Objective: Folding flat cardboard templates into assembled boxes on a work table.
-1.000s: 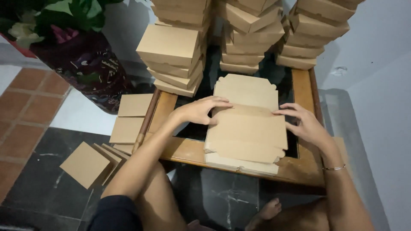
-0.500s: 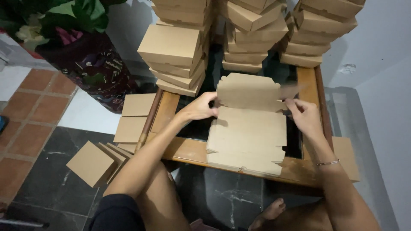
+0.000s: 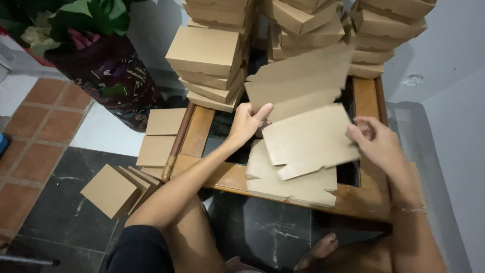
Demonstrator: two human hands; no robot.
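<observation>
Currently both hands hold one flat cardboard box blank (image 3: 308, 134) at centre frame, above a low wooden table (image 3: 371, 199).

Left hand (image 3: 247, 124) grips the blank's left edge, fingers closed on it; right hand (image 3: 376, 144) pinches the right edge. Its rear flap is raised. Further blanks (image 3: 295, 184) lie stacked directly beneath. Stacks of folded boxes (image 3: 209, 63) crowd the table's far side, upper centre. Loose boxes (image 3: 111, 189) rest on the floor at lower left.
</observation>
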